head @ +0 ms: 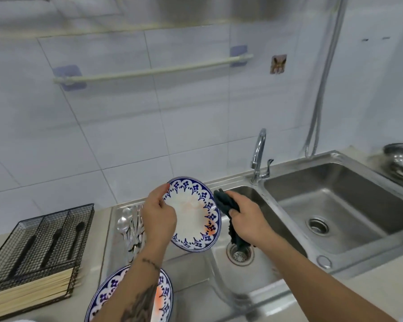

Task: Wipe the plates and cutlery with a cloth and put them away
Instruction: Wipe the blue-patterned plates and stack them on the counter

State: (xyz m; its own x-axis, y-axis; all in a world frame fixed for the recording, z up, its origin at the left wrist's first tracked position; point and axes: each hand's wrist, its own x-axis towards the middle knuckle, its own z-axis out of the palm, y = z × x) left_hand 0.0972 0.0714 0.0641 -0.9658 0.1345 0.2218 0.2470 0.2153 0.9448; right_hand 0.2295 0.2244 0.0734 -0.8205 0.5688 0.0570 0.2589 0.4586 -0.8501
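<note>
the left hand [158, 217] grips a blue-patterned plate [193, 214] tilted over the steel sink [289, 182]; the right hand [247, 217] clutches a dark cloth [226, 202] beside it. cutlery [132, 226] lies on the drainboard under a white tiled wall [126, 135].
</note>
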